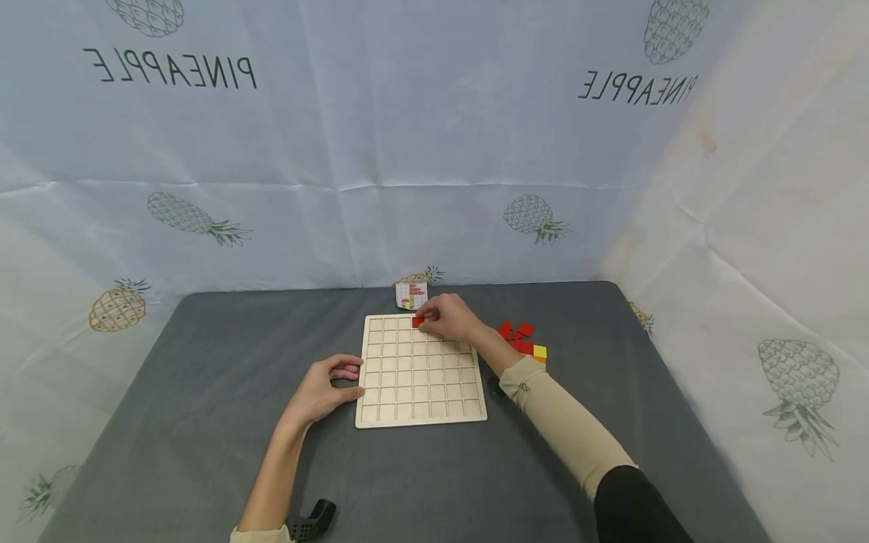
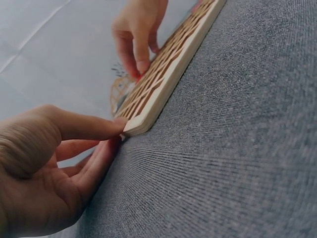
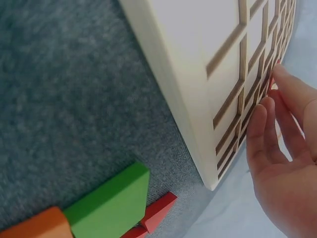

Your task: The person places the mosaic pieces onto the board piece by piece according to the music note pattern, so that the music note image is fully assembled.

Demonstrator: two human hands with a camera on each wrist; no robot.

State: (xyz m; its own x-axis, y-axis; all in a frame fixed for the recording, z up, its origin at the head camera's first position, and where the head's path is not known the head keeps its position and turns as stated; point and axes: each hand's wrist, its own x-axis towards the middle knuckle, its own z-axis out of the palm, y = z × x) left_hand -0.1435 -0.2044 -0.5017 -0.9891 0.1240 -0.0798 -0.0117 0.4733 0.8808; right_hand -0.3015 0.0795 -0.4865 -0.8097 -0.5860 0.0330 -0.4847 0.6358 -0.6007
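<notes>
Touches the left edge of the wooden grid board on the grey table with thumb and fingertips of the left hand, clasping nothing. To the board's right, has loose red pieces, a yellow piece and a green piece. Pinches a red tile in the right hand, near the middle of the farthest row; cannot tell if fully seated. Just beyond, a small pattern card; farthest, pineapple-printed cloth.

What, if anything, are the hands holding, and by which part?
The right hand pinches a red piece by its right side. The left hand touches the wooden board at its left edge; whether it grips is unclear.
</notes>
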